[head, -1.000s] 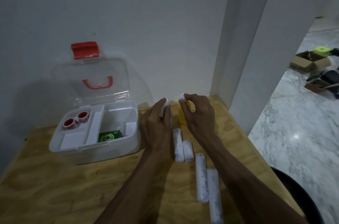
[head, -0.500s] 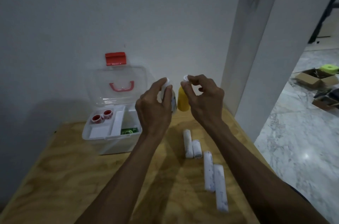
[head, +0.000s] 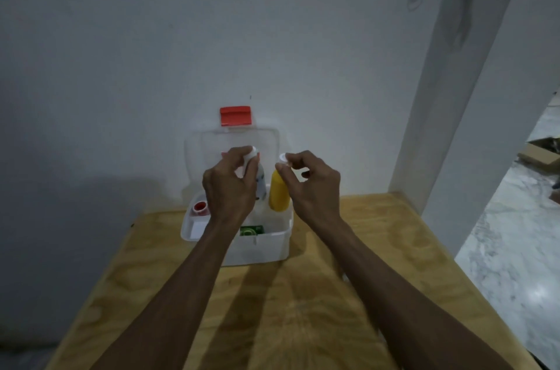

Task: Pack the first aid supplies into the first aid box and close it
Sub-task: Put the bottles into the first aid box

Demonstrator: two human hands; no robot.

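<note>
a head-worn view looking down over two bare forearms at a plywood table (head: 378, 248) set against a white wall. since a second ago both hands have lifted off the tabletop and travelled left, so that they now hang above the open first aid box (head: 257, 248). the left hand (head: 230, 187) is closed around a white bottle (head: 260, 177), fingers curled over its cap. the right hand (head: 309, 184) pinches the white cap of a yellow bottle (head: 278, 195) between thumb and fingertips, the bottle dangling upright just over the box's right compartment. the box is white, its clear lid (head: 233, 142) standing upright against the wall with a red latch (head: 235, 116) at the top. inside, a red-ringed tape roll (head: 200, 207) sits in the left tray and a green packet (head: 251, 230) lies deeper down. the white rolls that lay on the table half a second ago are now out of view. the move suggests both bottles are about to be lowered in; the lid is not yet closed.
</note>
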